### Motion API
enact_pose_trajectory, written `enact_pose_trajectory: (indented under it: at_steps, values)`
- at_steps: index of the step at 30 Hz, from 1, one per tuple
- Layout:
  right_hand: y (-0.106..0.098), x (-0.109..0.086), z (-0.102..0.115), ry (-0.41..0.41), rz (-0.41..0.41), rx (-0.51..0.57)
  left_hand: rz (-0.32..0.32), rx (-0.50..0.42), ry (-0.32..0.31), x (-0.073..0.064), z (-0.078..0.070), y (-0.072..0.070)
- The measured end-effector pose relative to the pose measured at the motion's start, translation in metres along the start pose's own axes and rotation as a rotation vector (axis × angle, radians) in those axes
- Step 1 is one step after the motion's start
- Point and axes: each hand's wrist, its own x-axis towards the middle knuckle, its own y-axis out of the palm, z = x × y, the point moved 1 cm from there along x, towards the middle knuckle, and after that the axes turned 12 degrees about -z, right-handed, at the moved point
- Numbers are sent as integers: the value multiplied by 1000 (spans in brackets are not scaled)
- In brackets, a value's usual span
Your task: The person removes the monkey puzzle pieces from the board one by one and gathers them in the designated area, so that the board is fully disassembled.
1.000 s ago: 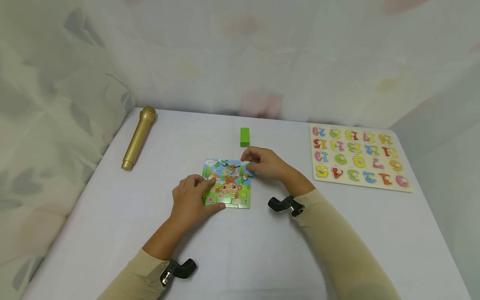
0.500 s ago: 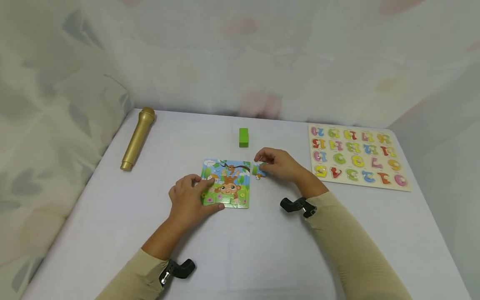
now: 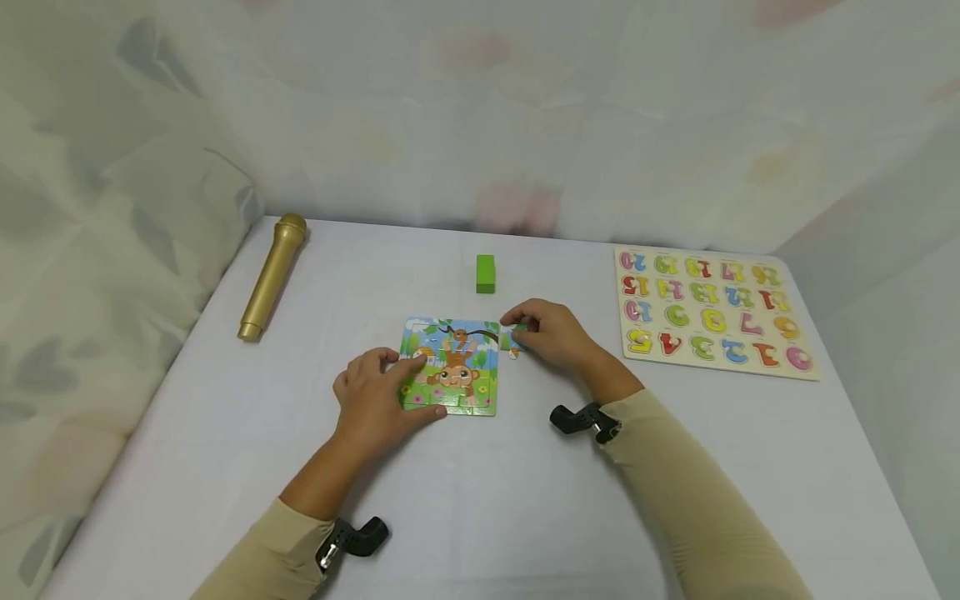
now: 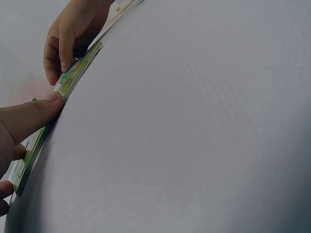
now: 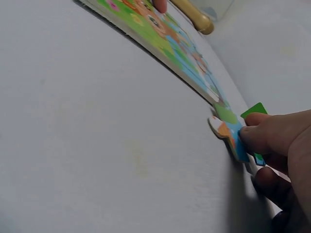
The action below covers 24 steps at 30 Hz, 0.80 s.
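In the head view a square jigsaw puzzle (image 3: 483, 379) with a monkey picture lies flat on the white table. My left hand (image 3: 372, 400) holds its near left corner, thumb along the near edge and fingers at the left side. Just right of the board, my right hand (image 3: 551, 333) pinches a small blue and green puzzle piece (image 5: 228, 128) with an orange and white tip. Thumb and curled fingers cover part of that piece. Seen from the right wrist, the piece sits close by the board's corner, tilted over the table.
A green block (image 3: 485, 274) stands behind the puzzle. At the back left lies a gold toy microphone (image 3: 272, 279). A wooden number board (image 3: 708, 312) occupies the right side. Cloth hangs along the table's back and sides.
My right hand has carried the pinched piece rightward off the board's upper right part, then slightly back toward its edge. My left hand has stayed at the puzzle's corner.
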Motion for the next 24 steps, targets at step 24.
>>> enact_pose_trajectory:
  at_steps: [24]
  values:
    - [5, -5, -4, -61, -107, -50, 2, -7, -14, -1, -2, -2]
